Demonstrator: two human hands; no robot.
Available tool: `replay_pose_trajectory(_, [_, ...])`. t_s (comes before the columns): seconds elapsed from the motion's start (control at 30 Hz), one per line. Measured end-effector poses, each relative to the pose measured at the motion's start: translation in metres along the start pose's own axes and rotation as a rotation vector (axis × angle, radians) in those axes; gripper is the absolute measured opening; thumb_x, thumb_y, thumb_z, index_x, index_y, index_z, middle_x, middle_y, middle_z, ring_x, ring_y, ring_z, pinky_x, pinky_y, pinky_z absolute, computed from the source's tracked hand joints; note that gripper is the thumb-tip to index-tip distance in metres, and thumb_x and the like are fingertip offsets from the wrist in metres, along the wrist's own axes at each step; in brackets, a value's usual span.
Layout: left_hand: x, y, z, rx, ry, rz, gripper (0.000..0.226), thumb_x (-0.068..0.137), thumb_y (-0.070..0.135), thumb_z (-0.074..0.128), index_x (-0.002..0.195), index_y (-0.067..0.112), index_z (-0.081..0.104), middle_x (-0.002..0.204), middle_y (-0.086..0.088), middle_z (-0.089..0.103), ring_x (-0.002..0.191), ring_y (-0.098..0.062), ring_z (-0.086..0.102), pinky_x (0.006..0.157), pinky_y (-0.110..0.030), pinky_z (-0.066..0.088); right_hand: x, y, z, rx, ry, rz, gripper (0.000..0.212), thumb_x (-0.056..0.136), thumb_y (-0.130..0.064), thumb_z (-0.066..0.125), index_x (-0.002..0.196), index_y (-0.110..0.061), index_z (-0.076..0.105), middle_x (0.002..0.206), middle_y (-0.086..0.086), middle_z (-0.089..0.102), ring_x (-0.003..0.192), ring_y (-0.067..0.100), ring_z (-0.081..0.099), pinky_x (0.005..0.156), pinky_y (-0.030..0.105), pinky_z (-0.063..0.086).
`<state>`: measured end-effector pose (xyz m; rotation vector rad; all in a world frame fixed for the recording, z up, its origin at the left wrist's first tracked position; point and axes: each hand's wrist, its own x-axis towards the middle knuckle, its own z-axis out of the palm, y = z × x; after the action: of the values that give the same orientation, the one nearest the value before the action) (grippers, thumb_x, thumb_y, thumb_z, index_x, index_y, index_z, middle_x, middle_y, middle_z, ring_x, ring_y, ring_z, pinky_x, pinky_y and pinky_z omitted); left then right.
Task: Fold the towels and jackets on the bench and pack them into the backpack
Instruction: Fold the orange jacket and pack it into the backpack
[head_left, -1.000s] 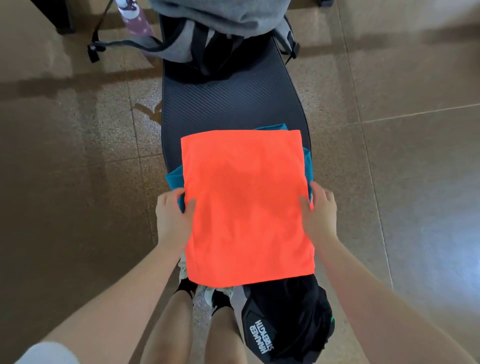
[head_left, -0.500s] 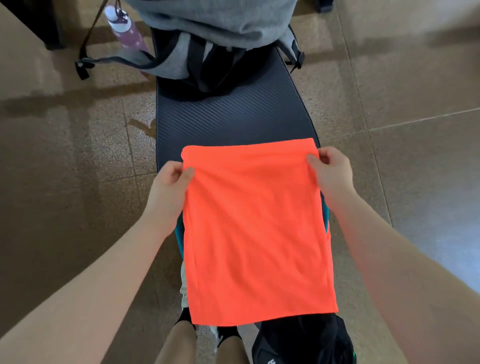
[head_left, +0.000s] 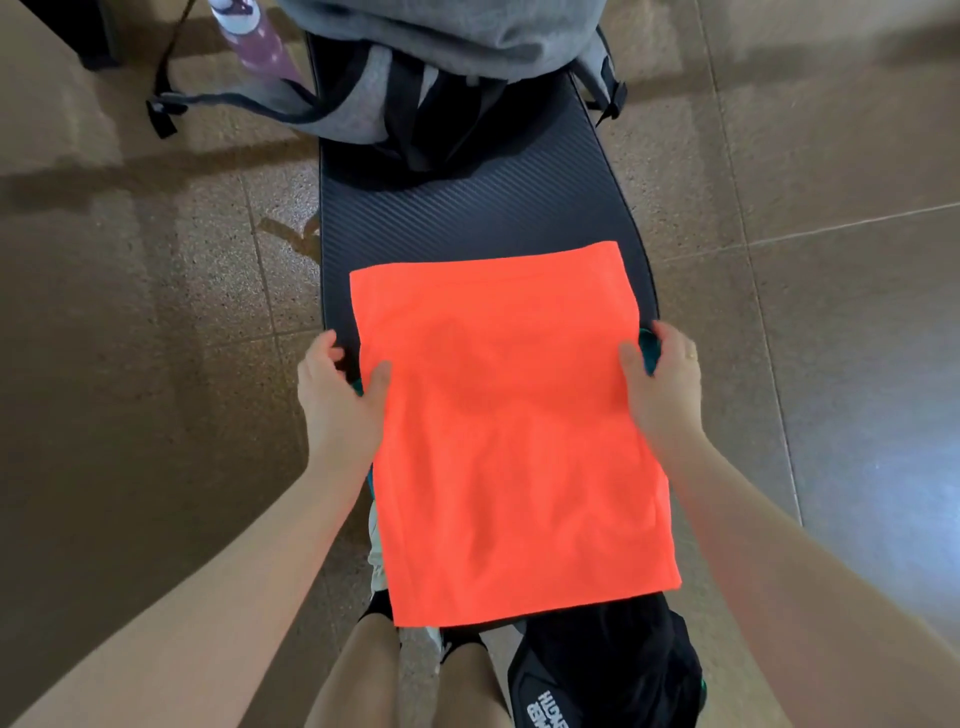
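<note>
1. Fingers (head_left: 322, 353) of the left hand (head_left: 337, 395) curl under the left edge of an orange towel (head_left: 514, 431) while the thumb presses on top, pinching the cloth, seen from the head camera; the right hand (head_left: 662, 384) pinches the opposite edge the same way.
2. Spread flat, the towel covers the near end of a dark bench (head_left: 467, 218) and overhangs its near edge; slivers of teal cloth (head_left: 648, 345) peek out beneath it at both hands.
3. Thin and limp by the look of it, the towel should weigh little, sag wherever unsupported, and slide easily on the ribbed pad; gripping both side edges evenly would keep the fold square.
4. At the far end sits the grey backpack (head_left: 441, 31), a bottle (head_left: 254, 36) beside it.
5. Black fabric (head_left: 602, 670) hangs below the bench's near end.
</note>
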<state>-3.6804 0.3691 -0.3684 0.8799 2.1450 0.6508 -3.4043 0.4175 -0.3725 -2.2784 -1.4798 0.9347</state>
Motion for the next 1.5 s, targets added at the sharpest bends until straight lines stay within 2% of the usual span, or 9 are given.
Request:
replay_pose_trajectory(0.17, [-0.039,-0.015,-0.009,-0.056,-0.026,-0.316,0.063,0.086,0.028,0.064,0.138,0.006,0.035,0.132,-0.011,0.047,0.119,-0.023,0.048,0.094,-0.031,0.04,-0.026,0.019,-0.011,0.009,-0.111,0.119,0.072,0.091,-0.034,0.057,0.148,-0.012,0.017,0.151,0.009,0.022,0.136,0.025,0.03,0.109,0.042,0.031])
replay_pose_trajectory(0.3, [-0.082,-0.028,-0.008,-0.088,-0.131,-0.498,0.048,0.088,0.033,0.061,0.124,0.005,0.048,0.108,-0.004,0.054,0.096,-0.017,0.052,0.081,-0.03,0.04,-0.07,0.045,-0.013,0.051,-0.213,0.315,0.085,0.075,-0.053,0.062,0.141,-0.009,0.031,0.141,0.013,0.037,0.128,0.031,0.041,0.103,0.047,0.038])
replay_pose_trajectory(0.47, [-0.136,-0.06,-0.004,-0.178,-0.353,-0.65,0.039,0.086,0.025,0.065,0.116,0.003,0.054,0.107,-0.009,0.063,0.096,-0.025,0.06,0.088,-0.041,0.049,-0.133,0.088,-0.017,-0.036,-0.314,0.452,0.065,0.089,-0.028,0.059,0.143,-0.009,0.028,0.14,0.014,0.039,0.125,0.03,0.043,0.102,0.043,0.038])
replay_pose_trajectory(0.7, [-0.167,-0.085,-0.001,-0.386,-0.425,-0.754,0.03,0.088,0.014,0.062,0.118,0.013,0.055,0.117,-0.011,0.062,0.107,-0.03,0.058,0.087,-0.042,0.048,-0.157,0.094,-0.002,0.187,-0.099,0.689,0.028,0.083,-0.026,0.065,0.098,-0.006,0.054,0.099,0.012,0.059,0.087,0.028,0.057,0.075,0.038,0.048])
replay_pose_trajectory(0.8, [-0.171,-0.087,-0.006,-0.524,-0.391,-0.725,0.022,0.089,0.011,0.059,0.111,0.018,0.056,0.104,-0.001,0.064,0.091,-0.014,0.059,0.073,-0.028,0.047,-0.165,0.09,0.004,0.324,-0.112,0.723,0.022,0.085,-0.022,0.062,0.098,-0.005,0.056,0.092,0.011,0.06,0.08,0.024,0.056,0.081,0.043,0.052])
replay_pose_trajectory(0.97, [-0.169,-0.078,-0.022,-0.545,-0.292,-0.551,0.015,0.089,0.007,0.059,0.101,0.013,0.055,0.104,-0.006,0.062,0.091,-0.017,0.059,0.08,-0.034,0.048,-0.181,0.083,-0.01,0.62,-0.001,0.669,0.021,0.09,-0.016,0.057,0.106,-0.009,0.046,0.099,0.006,0.054,0.081,0.016,0.054,0.061,0.026,0.048])
replay_pose_trajectory(1.13, [-0.193,-0.066,-0.065,-0.428,-0.222,-0.325,0.032,0.086,0.009,0.063,0.111,0.013,0.043,0.102,-0.006,0.06,0.088,-0.015,0.058,0.079,-0.033,0.047,-0.234,0.068,-0.045,0.752,0.051,0.589,0.031,0.092,-0.01,0.054,0.114,-0.021,0.035,0.096,-0.001,0.05,0.075,0.014,0.051,0.059,0.027,0.047])
replay_pose_trajectory(1.33, [-0.236,-0.018,-0.141,-0.469,-0.337,-0.166,0.021,0.088,0.001,0.055,0.093,0.022,0.055,0.095,-0.007,0.059,0.077,-0.012,0.055,0.069,-0.027,0.05,-0.305,0.02,-0.106,0.834,0.098,0.442,0.026,0.091,-0.002,0.048,0.082,-0.026,0.053,0.091,0.002,0.055,0.075,0.013,0.051,0.06,0.029,0.047])
replay_pose_trajectory(1.5, [-0.241,0.037,-0.185,-0.556,-0.419,-0.181,0.017,0.087,0.005,0.059,0.082,0.021,0.065,0.104,-0.01,0.059,0.091,-0.019,0.056,0.063,-0.025,0.05,-0.323,-0.025,-0.167,0.987,0.191,0.393,0.024,0.089,0.001,0.049,0.074,-0.016,0.056,0.074,0.002,0.052,0.067,0.011,0.049,0.058,0.026,0.044])
